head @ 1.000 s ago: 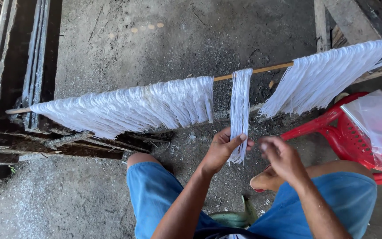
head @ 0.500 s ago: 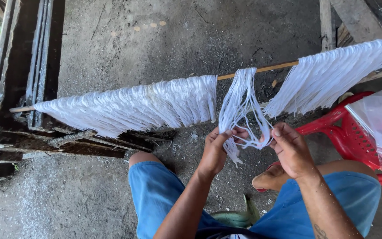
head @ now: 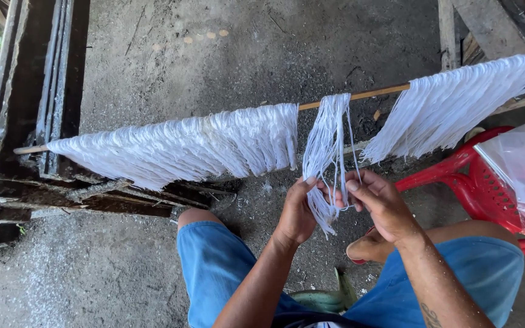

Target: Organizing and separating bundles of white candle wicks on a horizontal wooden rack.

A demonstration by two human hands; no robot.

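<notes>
Just right of the frame's centre a narrow bundle [head: 329,152] of white strands hangs over a thin wooden stick [head: 360,95] that runs slantwise from the left edge up to the upper right. The left hand [head: 297,212] grips the bundle's lower part from the left, its fingers [head: 311,185] closed on the strands, and the loose ends trail out below the hand. The right hand [head: 379,203] meets it from the right, its fingers [head: 352,185] pinched on a few strands at the same height, so the two hands touch across the bundle. On the stick to the left a wide sheet [head: 183,146] of the same white strands hangs spread out, reaching close to the bundle with only a sliver of gap. To the right, past a bare stretch of stick, another sheet [head: 457,109] fans toward the upper right corner. The person wears blue shorts [head: 214,267], both knees showing in the lower half of the frame, and a bare foot [head: 369,248] rests just below the right hand. A red plastic chair [head: 475,182] stands at the right edge with a clear plastic bag [head: 524,170] lying on it. Dark wooden beams [head: 56,79] lie along the left side, and the floor [head: 214,54] is grey and rough.
</notes>
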